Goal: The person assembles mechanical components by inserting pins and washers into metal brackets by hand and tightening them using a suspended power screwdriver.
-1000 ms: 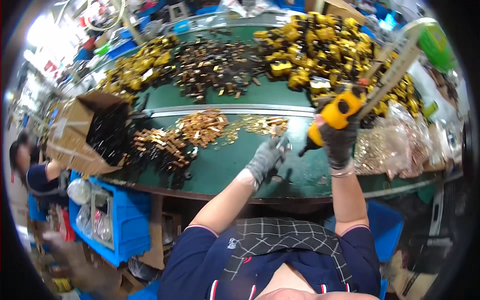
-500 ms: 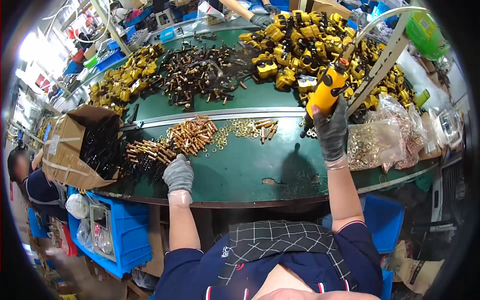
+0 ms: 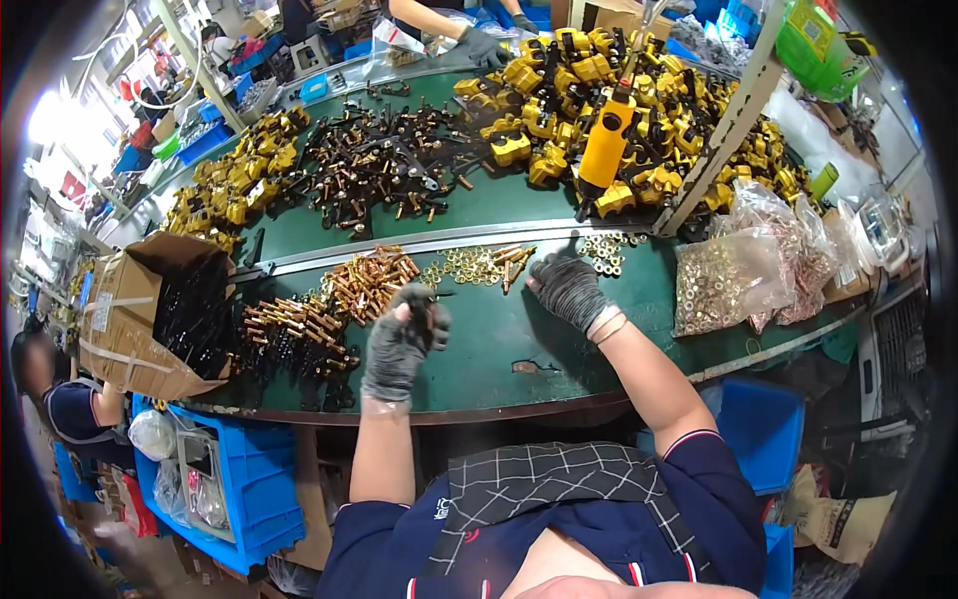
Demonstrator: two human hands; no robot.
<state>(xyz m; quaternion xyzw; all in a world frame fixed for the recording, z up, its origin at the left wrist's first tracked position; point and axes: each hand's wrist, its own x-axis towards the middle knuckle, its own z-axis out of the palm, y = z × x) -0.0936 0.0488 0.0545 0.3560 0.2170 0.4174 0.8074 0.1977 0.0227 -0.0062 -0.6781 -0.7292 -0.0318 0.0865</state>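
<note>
My left hand (image 3: 402, 341), in a grey glove, is closed into a fist over the green table (image 3: 499, 349), with a small dark part (image 3: 427, 296) sticking out of its top. It sits just right of a pile of copper-coloured bolts (image 3: 367, 280). My right hand (image 3: 567, 290), also gloved, lies flat with fingers spread, its tips beside loose brass washers and pins (image 3: 489, 265). A yellow power screwdriver (image 3: 606, 148) hangs free above the back of the table, beyond my right hand.
A cardboard box (image 3: 125, 329) of black parts stands at the left, with dark bolts (image 3: 289, 331) beside it. Bags of washers (image 3: 733, 280) lie right. Yellow parts (image 3: 589, 70) and black parts (image 3: 384, 165) cover the back. A white post (image 3: 726, 125) slants up. Another person's gloved hand (image 3: 484, 45) works at the far side.
My right hand has let go of the yellow screwdriver and dropped to the washers. My left hand has moved right from the bolts and closed on a dark part.
</note>
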